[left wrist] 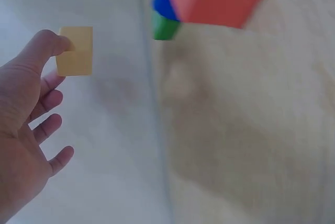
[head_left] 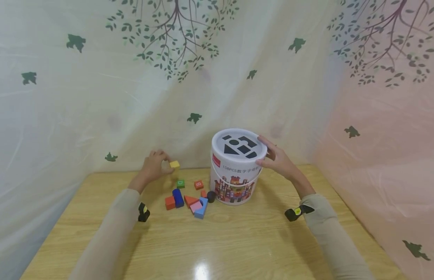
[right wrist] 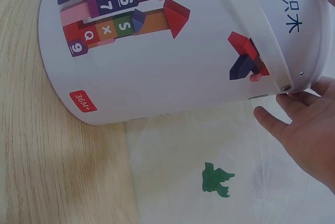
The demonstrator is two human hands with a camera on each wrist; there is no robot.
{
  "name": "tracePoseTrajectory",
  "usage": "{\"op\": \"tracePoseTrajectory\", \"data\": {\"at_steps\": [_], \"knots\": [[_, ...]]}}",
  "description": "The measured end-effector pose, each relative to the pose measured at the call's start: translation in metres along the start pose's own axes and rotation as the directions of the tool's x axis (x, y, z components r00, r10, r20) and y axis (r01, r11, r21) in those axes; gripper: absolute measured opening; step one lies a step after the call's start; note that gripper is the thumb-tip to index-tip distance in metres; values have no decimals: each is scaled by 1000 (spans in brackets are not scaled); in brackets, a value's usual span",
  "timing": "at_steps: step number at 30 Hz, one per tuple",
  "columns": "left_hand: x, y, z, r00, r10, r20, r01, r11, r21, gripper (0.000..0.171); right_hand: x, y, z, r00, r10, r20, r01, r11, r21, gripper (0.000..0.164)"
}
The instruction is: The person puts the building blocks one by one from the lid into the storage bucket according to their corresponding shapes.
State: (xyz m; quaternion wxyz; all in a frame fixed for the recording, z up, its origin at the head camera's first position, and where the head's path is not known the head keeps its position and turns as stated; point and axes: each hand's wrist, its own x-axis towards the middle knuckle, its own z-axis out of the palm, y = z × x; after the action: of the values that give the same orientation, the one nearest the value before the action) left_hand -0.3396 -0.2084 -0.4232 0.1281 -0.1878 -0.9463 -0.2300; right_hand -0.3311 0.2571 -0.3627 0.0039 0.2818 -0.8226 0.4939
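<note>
My left hand (head_left: 154,167) pinches a yellow toy block (head_left: 174,164) between thumb and forefinger, above the back edge of the table. In the left wrist view the other fingers are spread away from the yellow block (left wrist: 75,63). My right hand (head_left: 280,162) grips the lidded rim of a white toy-block bucket (head_left: 234,165), thumb at the front and fingers round the right side. The bucket stands upright, its lid (head_left: 222,147) on and printed with black shapes. In the right wrist view the fingertips touch the bucket (right wrist: 172,88) near its rim.
Left of the bucket lie a green block (head_left: 181,184), a red lettered block (head_left: 198,184), a blue cylinder (head_left: 178,198), a red block (head_left: 170,202), a light-blue notched block (head_left: 201,209) and a black round piece (head_left: 211,196). A printed curtain (head_left: 150,116) hangs behind the table (head_left: 238,241).
</note>
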Motion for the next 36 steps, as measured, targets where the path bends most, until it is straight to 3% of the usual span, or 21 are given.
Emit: {"op": "tracePoseTrajectory", "data": {"at_steps": [9,15,23,29,36], "knots": [[20,30,-30,999,26,-35,-27,999,-28,31,0,0,1,1000,0,-4,0,1000,6,88],[31,59,-49,999,13,-47,-17,995,-98,33,-1,-1,2,1000,22,-3,-22,1000,-3,88],[44,102,-68,992,41,-115,-60,984,-166,35,-1,-1,1,1000,14,0,-14,1000,-8,88],[50,134,-74,986,46,-159,-81,973,-215,35,0,2,1,1000,4,2,-4,1000,-6,89],[59,164,-66,982,41,-182,-85,967,-240,35,-1,1,1,1000,2,3,-2,1000,11,89]]}}
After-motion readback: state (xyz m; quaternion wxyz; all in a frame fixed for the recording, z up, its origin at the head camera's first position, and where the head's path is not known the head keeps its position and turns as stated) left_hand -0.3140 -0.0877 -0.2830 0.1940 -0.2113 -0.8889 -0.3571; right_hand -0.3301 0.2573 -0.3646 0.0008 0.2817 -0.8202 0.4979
